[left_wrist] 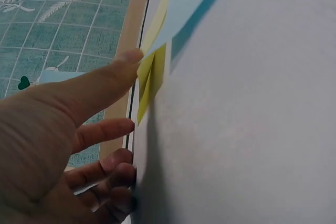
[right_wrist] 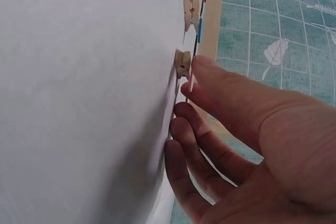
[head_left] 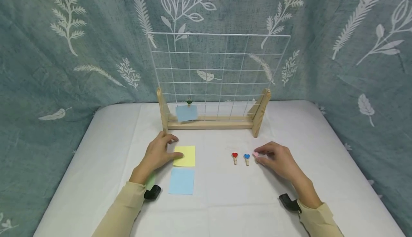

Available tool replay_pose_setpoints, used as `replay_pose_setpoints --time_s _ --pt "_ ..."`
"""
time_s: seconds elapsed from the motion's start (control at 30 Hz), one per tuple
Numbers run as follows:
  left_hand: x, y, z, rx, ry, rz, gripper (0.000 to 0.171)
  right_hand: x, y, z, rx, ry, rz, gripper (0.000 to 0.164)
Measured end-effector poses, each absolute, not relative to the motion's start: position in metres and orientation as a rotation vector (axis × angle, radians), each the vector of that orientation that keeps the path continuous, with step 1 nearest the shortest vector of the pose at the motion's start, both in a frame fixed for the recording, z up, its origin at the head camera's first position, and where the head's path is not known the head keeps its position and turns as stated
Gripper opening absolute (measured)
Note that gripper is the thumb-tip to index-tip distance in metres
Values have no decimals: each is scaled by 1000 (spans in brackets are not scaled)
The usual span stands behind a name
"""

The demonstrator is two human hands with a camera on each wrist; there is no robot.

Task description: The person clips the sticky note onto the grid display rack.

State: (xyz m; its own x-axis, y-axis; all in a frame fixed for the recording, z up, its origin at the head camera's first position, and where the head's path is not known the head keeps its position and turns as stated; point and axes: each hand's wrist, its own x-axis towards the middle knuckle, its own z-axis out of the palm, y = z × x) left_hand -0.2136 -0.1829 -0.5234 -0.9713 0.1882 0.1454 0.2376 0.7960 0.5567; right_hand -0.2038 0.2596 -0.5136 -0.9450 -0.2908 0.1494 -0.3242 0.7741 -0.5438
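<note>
My left hand [head_left: 157, 153] lies at the left edge of a yellow sticky note [head_left: 188, 158], its thumb touching the paper. The left wrist view shows that yellow paper [left_wrist: 152, 77] bent up beside the thumb, with the other fingers apart from it. Below it lies a blue sticky note [head_left: 181, 181]; a green note [head_left: 150, 181] is mostly hidden under my left wrist. My right hand [head_left: 280, 160] pinches a small wooden clothespin [right_wrist: 182, 62] with a pink heart between thumb and index finger. Beside it lie a blue-heart clothespin [head_left: 246, 158] and a red-heart clothespin [head_left: 235, 157].
A white wire grid [head_left: 222, 53] stands upright in a wooden base [head_left: 210, 124] behind the hands. At its lower left hangs a blue note [head_left: 186, 113], held by a green-topped clothespin [head_left: 189, 101]. A white cloth [head_left: 225, 208] covers the table; a patterned curtain [head_left: 338, 68] surrounds it.
</note>
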Motion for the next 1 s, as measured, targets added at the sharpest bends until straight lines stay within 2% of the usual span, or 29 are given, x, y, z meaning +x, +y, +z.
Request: replay_pose_setpoints --time_s 0.2,0.6,1.0 --pt "-216 -185 -519 -440 -2956 -969 64 -204 261 -514 486 -2911 918 28" --pt "-213 -187 -517 -486 -3010 -1013 53 -201 260 -514 502 -2875 954 28" --pt "-211 -183 -517 -488 -2963 -1047 53 -201 256 -513 464 -2907 1025 26"
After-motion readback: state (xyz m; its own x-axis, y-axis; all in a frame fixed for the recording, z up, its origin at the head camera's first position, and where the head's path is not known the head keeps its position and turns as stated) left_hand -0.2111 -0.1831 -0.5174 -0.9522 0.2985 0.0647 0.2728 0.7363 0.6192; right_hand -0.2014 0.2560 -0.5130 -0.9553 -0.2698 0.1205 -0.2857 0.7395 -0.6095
